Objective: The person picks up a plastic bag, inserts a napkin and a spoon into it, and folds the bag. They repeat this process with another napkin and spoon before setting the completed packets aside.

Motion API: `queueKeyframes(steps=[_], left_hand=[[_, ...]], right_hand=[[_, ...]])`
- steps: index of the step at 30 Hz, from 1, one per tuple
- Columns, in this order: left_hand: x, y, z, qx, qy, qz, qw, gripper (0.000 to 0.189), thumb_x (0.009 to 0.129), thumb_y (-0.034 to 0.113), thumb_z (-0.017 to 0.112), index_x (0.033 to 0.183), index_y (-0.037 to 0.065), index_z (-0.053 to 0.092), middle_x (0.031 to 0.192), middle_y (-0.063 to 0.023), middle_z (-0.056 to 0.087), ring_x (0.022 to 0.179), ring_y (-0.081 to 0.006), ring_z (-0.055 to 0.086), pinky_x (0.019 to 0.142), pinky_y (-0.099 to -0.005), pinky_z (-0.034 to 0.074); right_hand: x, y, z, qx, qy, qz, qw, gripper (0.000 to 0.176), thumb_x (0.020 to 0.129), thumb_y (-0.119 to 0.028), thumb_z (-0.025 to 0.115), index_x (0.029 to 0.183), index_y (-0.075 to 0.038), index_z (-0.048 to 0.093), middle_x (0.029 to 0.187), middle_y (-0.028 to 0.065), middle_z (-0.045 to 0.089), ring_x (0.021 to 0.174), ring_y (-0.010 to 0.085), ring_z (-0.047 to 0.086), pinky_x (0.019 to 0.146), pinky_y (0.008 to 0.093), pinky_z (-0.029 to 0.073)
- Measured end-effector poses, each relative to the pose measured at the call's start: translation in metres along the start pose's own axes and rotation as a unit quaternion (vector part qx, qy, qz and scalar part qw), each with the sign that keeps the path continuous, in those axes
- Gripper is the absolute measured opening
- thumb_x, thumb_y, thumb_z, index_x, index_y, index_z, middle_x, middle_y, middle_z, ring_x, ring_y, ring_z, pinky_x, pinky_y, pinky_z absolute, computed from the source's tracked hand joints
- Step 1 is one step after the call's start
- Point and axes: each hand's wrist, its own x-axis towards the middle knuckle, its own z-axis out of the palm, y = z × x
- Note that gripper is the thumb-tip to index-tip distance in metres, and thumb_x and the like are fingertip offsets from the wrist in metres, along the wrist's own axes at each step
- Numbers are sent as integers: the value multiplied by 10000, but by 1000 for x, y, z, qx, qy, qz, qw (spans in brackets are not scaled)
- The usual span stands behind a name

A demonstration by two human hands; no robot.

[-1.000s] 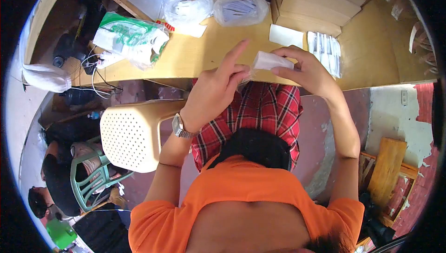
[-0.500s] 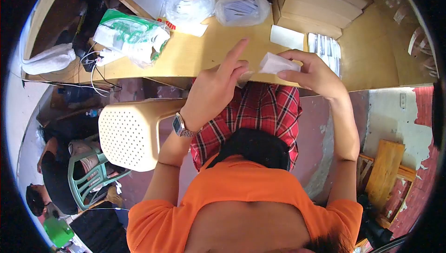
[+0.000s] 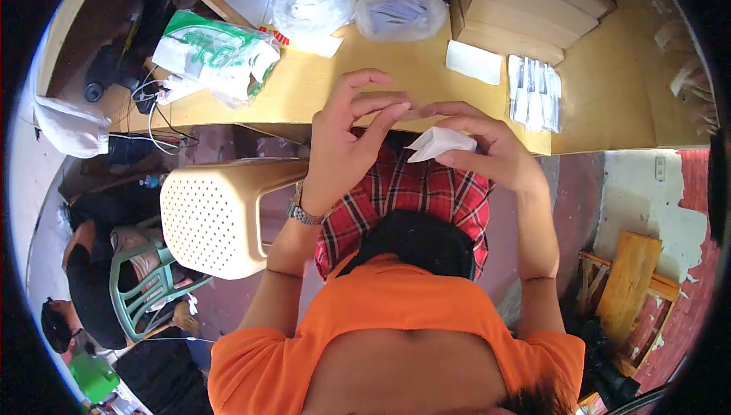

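"The white packet [image 3: 440,143] has come nearer the lap [image 3: 449,190]?"
"Yes, pinched in the right hand [image 3: 504,152], near the surface's [image 3: 297,95] front edge."
"Left hand [image 3: 343,141]?"
"Index finger now bent; whether its grip holds anything, I can't tell."

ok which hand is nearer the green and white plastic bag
Left: the left hand is right of the plastic bag; the right hand is farther right, past the left.

Pretty bright light on the desk [image 3: 304,103] mid-frame, dimmer floor at left. Strong fisheye bends the edges into black corners, and things near the right rim look kinda smeary.
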Motion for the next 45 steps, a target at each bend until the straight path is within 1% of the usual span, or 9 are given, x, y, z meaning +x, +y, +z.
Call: queueKeyframes(steps=[6,9,12,15,21,27,30,38,45], left_hand=[[0,5,-8,-66,-32,-39,997,298,883,32,595,1155,-20,482,1047,-109,668,963,-145,627,794,-249,508],[0,17,-6,-177,-44,-117,976,270,895,42,582,1145,-27,509,1158,-162,606,973,-173,627,844,-277,497],[-3,5,-1,-310,-51,-108,943,297,899,49,573,1178,-30,511,1202,-189,571,1030,-197,607,903,-308,476],[-6,0,0,-296,-91,-103,945,378,905,65,566,1260,-27,474,1204,-181,575,1098,-223,574,943,-330,454],[-7,2,-1,-390,-68,-208,894,401,935,172,538,1267,-47,484,1201,-159,579,1114,-210,562,974,-340,421],[-12,-10,-3,-360,-81,-223,902,324,944,213,530,1116,-49,611,1139,-144,621,1075,-176,581,957,-323,426],[-11,2,0,-323,-61,-187,926,276,935,172,546,1067,-53,636,1073,-139,650,1015,-167,610,912,-303,462],[-12,11,-1,-93,18,-34,995,209,892,62,593,1062,-49,644,1009,-120,678,928,-150,639,828,-257,501],[-15,17,-1,125,31,94,987,217,839,30,634,1053,30,669,1014,-117,683,940,-172,658,814,-273,512]], right_hand=[[3,2,15,-60,39,-61,996,323,784,-6,667,1101,0,606,1199,116,558,1110,223,528,933,324,410],[2,-2,20,-35,63,-45,996,315,793,-9,669,1100,2,604,1156,101,577,1057,192,542,895,299,423],[2,-3,22,-11,76,-33,996,313,801,-14,671,1105,3,601,1127,86,586,1022,160,544,863,275,428],[1,1,23,6,82,-40,996,310,804,-34,678,1104,0,607,1104,83,594,1009,156,550,852,267,430],[1,0,27,21,102,-35,994,295,809,-68,686,1090,-6,619,1061,84,612,984,171,568,846,271,436],[0,-1,26,15,89,-42,995,303,811,-32,675,1104,2,605,1094,75,591,1001,156,550,853,267,425],[1,0,29,9,96,-53,994,289,807,-57,685,1081,-3,615,1067,86,607,987,180,566,847,277,438],[-9,-6,20,-19,120,-45,992,298,779,-45,700,1063,2,626,1197,107,538,1111,204,521,897,288,425],[-24,-39,13,-66,261,-17,963,303,768,-20,703,1060,18,628,1104,97,555,1009,180,547,831,260,437]])
